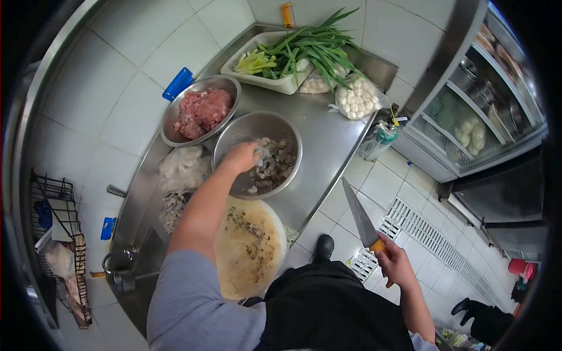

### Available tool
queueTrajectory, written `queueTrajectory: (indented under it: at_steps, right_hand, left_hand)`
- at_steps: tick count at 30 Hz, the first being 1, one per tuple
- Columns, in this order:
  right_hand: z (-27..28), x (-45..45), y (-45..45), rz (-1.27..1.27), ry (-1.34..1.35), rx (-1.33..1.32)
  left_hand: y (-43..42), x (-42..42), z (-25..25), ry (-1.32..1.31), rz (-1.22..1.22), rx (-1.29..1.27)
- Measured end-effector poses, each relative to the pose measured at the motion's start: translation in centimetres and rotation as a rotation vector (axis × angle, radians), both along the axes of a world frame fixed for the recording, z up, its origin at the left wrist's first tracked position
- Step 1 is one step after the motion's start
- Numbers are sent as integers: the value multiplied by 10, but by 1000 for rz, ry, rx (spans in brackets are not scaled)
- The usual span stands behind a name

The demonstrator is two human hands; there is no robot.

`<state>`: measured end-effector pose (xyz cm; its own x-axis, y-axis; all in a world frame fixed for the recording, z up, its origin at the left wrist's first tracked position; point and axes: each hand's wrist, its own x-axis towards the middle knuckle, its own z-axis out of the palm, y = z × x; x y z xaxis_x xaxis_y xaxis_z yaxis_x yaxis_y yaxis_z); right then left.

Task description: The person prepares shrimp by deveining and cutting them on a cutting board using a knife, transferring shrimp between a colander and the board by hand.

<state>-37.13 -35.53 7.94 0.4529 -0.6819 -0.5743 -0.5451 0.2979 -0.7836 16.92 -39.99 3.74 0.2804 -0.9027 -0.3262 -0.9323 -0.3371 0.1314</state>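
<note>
My left hand (pixel 242 157) reaches into a perforated metal colander (pixel 234 127), its fingers closed around grey, raw-looking shrimp at the edge of the pile. More shrimp (pixel 278 164) lie along the colander's right side. In my right hand (pixel 397 264) is a kitchen knife (pixel 360 216) with an orange handle, held out over the floor with the blade pointing up and away from me. Just below the colander sits a round, stained cutting board (pixel 268 245), with dark and grey scraps scattered over it. My left forearm passes over the board's left edge.
Beside the colander stands a bowl of raw meat (pixel 203 111). Farther back, a white tub (pixel 287 86) holds green stalks, next to a bag of white balls (pixel 357 99). A plastic bag (pixel 184 167) lies left. A glass-door fridge (pixel 468 105) and floor drain (pixel 433 240) are right.
</note>
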Motion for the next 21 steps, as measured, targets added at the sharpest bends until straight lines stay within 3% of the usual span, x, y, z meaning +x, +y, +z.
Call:
queueTrajectory:
  at_steps: [7, 9, 13, 15, 21]
  right_hand:
    - [5, 18, -32, 71, -15, 61]
    - [1, 20, -37, 90, -8, 69]
    - [2, 26, -45, 117, 13, 79]
    - [1, 27, -48, 134, 11, 80]
    - [-12, 15, -47, 112, -6, 57]
  left_hand:
    - [-1, 16, 5, -5, 143, -65]
    - [1, 26, -2, 68, -15, -207]
    - [-1, 15, -7, 70, -199, -218]
    - [-6, 8, -24, 23, -117, 48]
    - [-3, 3, -39, 93, 76, 113]
